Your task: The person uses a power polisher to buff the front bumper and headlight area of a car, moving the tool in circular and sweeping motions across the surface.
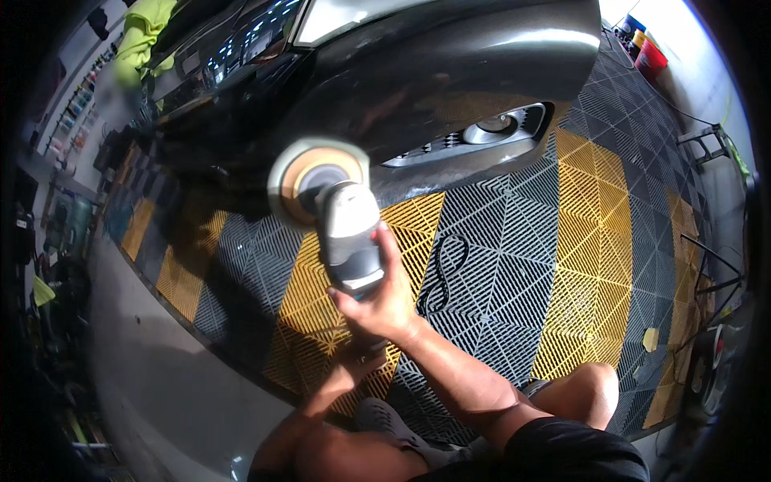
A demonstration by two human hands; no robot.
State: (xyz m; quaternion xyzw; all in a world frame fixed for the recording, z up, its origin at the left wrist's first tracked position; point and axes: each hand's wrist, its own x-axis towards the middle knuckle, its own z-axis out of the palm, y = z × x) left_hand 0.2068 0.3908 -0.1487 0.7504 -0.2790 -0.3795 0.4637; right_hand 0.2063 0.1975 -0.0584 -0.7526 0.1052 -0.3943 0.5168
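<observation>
A car polisher (352,235) with a round pad (289,187) is held in front of a dark car's bodywork (421,90). My right hand (379,304) wraps around the polisher's body, thumb on one side and fingers on the other. Lower down, my left hand (358,364) grips the rear end of the tool, partly in shadow. The pad looks blurred, and I cannot tell whether it touches the paint. To its right is the car's headlight (497,128), set above the lower bumper edge.
Grey and yellow slatted tiles (593,241) cover the floor, where a black cord (446,271) lies looped. A red bucket (652,59) stands by the far wall; a stand with thin black legs (717,271) is at right. Bottles (75,111) line the left wall; yellow-green fabric (144,30) shows nearby.
</observation>
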